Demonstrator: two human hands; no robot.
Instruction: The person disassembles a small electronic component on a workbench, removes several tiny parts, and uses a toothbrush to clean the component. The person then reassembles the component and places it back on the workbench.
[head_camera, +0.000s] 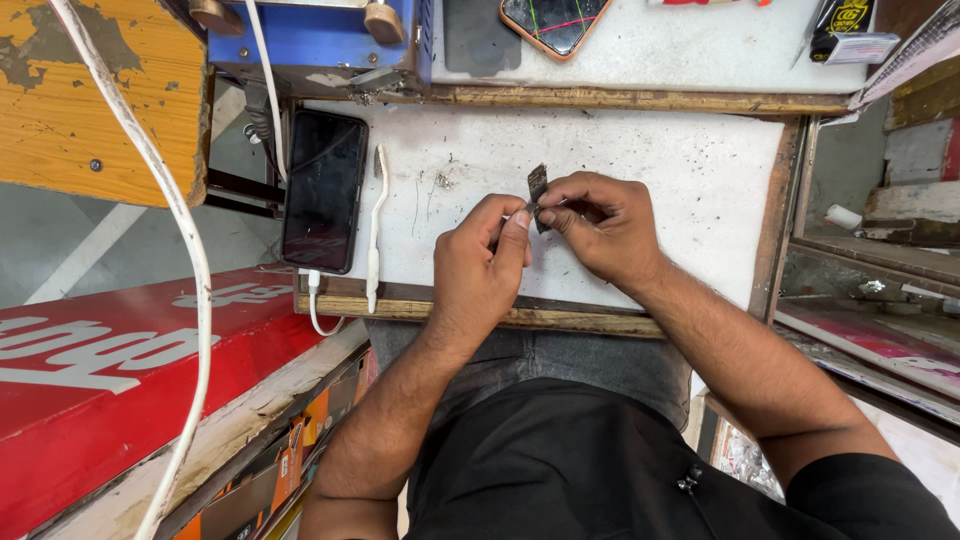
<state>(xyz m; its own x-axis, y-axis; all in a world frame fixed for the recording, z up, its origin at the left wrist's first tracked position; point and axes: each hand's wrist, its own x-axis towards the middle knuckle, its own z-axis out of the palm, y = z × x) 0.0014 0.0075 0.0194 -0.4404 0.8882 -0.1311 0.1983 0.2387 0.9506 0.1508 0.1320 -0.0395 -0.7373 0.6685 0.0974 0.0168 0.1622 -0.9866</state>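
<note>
We see both hands meeting over the middle of the white surface (650, 170). The left hand (478, 270) pinches the lower end of a small dark flat part (538, 186), thumb and forefinger closed on it, while the right hand (600, 225) grips it from the other side with its fingertips; the part stands tilted up just above the surface, between the two hands. What kind of part it is we cannot tell; it is too small. To work it well, we judge the grip should stay at the very edges, with the wrists braced low so the piece does not twist or slip. To the left lies a black phone (323, 190) with a white cable (375, 225) beside it, well apart from the hands. The wooden front edge (560, 318) runs close under the wrists, so there is little room toward us; the bare stretch to the right offers the freest space
</note>
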